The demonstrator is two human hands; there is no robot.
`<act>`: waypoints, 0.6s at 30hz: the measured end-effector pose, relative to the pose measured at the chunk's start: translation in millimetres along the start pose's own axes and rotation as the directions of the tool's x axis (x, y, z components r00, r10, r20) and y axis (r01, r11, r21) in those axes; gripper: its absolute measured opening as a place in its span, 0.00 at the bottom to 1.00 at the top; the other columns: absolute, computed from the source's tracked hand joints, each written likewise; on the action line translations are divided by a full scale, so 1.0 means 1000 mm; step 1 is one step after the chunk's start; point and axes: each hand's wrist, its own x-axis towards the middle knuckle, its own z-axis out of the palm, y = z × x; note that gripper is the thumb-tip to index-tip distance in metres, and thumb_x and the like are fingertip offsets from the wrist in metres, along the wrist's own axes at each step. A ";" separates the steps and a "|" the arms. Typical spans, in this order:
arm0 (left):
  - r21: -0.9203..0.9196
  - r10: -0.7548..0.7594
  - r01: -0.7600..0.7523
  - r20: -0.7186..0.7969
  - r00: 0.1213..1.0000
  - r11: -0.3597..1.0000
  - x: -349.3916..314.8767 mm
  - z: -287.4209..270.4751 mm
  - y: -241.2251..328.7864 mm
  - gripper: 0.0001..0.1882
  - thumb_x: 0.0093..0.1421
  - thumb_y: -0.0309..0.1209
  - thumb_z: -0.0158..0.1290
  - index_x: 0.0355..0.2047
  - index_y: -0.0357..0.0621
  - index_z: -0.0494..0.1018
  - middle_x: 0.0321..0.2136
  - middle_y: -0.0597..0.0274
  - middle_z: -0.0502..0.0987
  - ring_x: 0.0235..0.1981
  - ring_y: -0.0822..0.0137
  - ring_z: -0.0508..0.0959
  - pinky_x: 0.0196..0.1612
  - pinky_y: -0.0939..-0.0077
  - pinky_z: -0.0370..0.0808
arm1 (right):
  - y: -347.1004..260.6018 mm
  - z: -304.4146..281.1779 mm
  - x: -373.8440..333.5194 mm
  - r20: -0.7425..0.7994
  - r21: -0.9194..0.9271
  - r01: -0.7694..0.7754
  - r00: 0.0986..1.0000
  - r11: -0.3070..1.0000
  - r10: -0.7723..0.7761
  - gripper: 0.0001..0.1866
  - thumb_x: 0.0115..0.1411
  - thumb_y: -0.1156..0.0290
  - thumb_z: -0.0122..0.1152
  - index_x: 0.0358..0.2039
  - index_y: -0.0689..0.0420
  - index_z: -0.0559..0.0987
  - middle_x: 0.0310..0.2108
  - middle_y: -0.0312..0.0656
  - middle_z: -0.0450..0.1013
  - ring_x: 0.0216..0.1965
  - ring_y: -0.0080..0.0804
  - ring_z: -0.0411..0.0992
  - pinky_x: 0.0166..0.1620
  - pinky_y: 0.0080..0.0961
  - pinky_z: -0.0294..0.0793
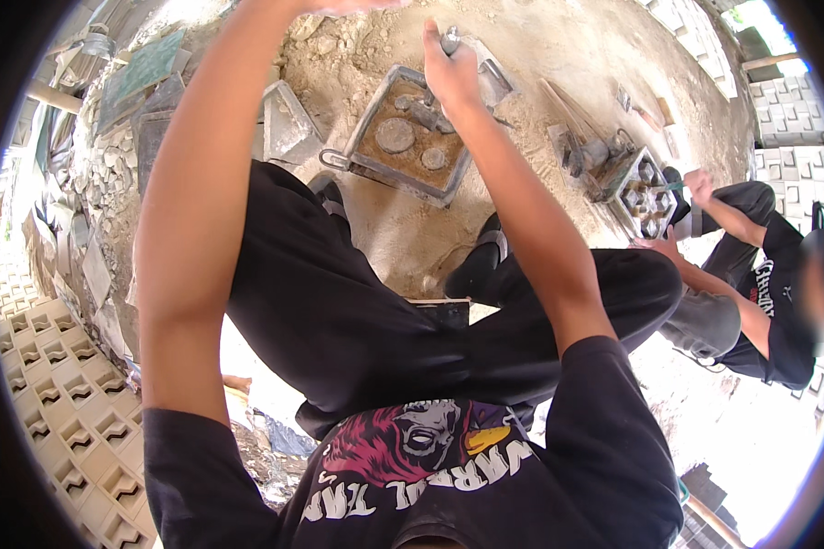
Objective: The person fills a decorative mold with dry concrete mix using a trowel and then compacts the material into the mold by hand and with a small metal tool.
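My right hand [452, 71] is closed around a grey tool [449, 39] with a rounded end, which sticks up beside my thumb. The rest of the tool is hidden by the fist. My left hand [352, 4] is mostly cut off by the top edge, so its fingers cannot be read. Between my feet lies a rectangular mould frame [362, 128] packed with brown sand [414, 169]. A large round disc [395, 135], a smaller round disc [433, 158] and a dark lumpy piece [416, 112] sit in it. A wire loop handle [336, 159] juts from its left corner.
A co-worker at the right handles a grey mould [648, 195] with several cavities. Tools [595, 151] lie beside it. A grey slab [289, 125] leans left of my frame, near rubble [110, 178] and a green board [140, 80]. Patterned blocks [73, 412] stand at lower left.
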 end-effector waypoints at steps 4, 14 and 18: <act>0.057 -0.014 0.018 -0.059 0.998 0.998 0.006 -0.002 0.020 0.36 0.61 0.62 0.47 0.54 0.44 0.74 0.53 0.46 0.75 0.55 0.50 0.74 0.59 0.59 0.67 | 0.034 -0.006 -0.003 -0.009 -0.070 0.089 0.996 0.994 -0.089 0.35 0.66 0.47 0.53 0.09 0.58 0.67 0.09 0.36 0.64 0.14 0.28 0.61 0.23 0.34 0.63; 0.055 -0.026 0.026 0.002 1.000 0.998 0.017 0.012 0.009 0.37 0.59 0.64 0.48 0.53 0.45 0.75 0.53 0.45 0.75 0.55 0.51 0.75 0.59 0.61 0.68 | 0.015 0.005 0.018 -0.063 -0.021 -0.074 0.995 0.997 0.073 0.27 0.62 0.49 0.61 0.19 0.62 0.76 0.18 0.42 0.71 0.21 0.30 0.67 0.29 0.33 0.67; 0.030 0.116 -0.116 -0.009 0.993 0.993 0.021 0.005 0.017 0.34 0.60 0.62 0.49 0.51 0.45 0.76 0.49 0.45 0.78 0.51 0.52 0.77 0.56 0.59 0.70 | 0.008 -0.018 0.029 0.344 -0.042 0.119 0.934 0.992 -0.097 0.26 0.62 0.46 0.59 0.21 0.58 0.76 0.18 0.39 0.70 0.24 0.29 0.68 0.33 0.31 0.71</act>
